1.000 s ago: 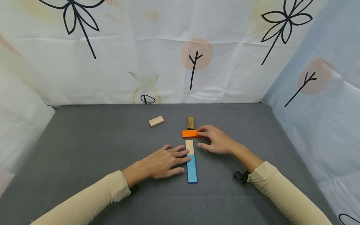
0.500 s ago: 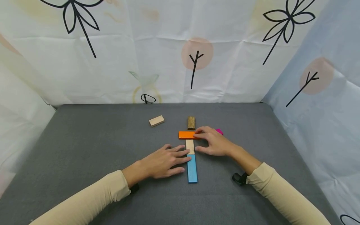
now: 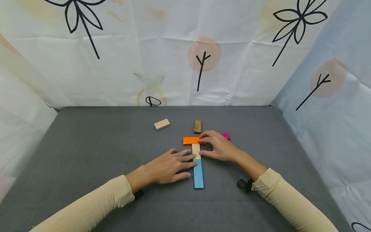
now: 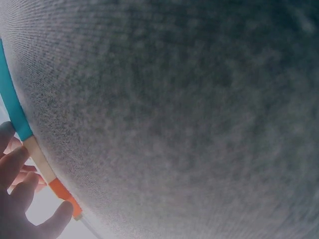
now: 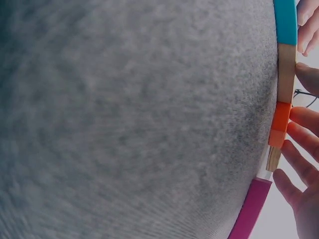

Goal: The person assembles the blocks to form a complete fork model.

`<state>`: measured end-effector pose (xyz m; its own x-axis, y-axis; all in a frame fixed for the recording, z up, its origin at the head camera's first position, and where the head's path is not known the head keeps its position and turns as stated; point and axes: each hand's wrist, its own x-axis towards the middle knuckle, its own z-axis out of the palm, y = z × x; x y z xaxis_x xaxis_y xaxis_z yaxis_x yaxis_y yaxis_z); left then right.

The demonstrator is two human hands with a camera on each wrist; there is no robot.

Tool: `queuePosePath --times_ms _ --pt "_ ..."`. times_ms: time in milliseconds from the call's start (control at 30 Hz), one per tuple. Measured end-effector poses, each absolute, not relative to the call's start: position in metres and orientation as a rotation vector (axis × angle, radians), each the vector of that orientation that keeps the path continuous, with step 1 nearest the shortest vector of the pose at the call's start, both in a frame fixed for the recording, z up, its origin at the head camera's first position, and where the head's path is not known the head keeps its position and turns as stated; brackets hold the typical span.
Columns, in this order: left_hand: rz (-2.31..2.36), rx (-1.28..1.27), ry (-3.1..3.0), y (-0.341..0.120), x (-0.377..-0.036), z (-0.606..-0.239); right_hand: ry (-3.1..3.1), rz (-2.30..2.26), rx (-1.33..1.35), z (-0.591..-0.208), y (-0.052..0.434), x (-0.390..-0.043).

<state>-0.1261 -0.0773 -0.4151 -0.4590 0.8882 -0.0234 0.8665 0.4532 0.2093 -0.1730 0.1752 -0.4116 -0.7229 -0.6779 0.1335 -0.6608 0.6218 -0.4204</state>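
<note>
In the head view, a blue block [image 3: 198,175] and a light wooden block [image 3: 195,148] lie end to end in a line pointing away from me. An orange block [image 3: 190,140] lies crosswise at the far end, like the top of a T. My left hand [image 3: 173,166] lies palm down with fingers spread, fingertips on the blue and light blocks. My right hand [image 3: 218,146] touches the orange block's right part with its fingertips, its thumb at the light block's right side. The right wrist view shows these fingers fairly straight against the orange block [image 5: 280,117].
A dark-grained brown block [image 3: 197,126] lies just beyond the orange one. Another light wooden block [image 3: 162,124] is farther back to the left. A magenta block [image 3: 226,136] is partly hidden behind my right hand. Printed cloth [image 3: 174,74] stands around the grey tabletop [image 3: 101,145].
My right hand has slid the orange block left and toward me, against the light block's far end. The magenta block has come into sight. My left hand has stayed put.
</note>
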Motion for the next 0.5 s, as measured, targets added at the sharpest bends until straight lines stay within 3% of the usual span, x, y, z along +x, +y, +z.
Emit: queuePosePath --times_ms 500 --pt "0.263 1.556 2.560 -0.0783 -0.1267 -0.4158 2.810 -0.670 -1.159 -0.4109 0.1735 -0.1724"
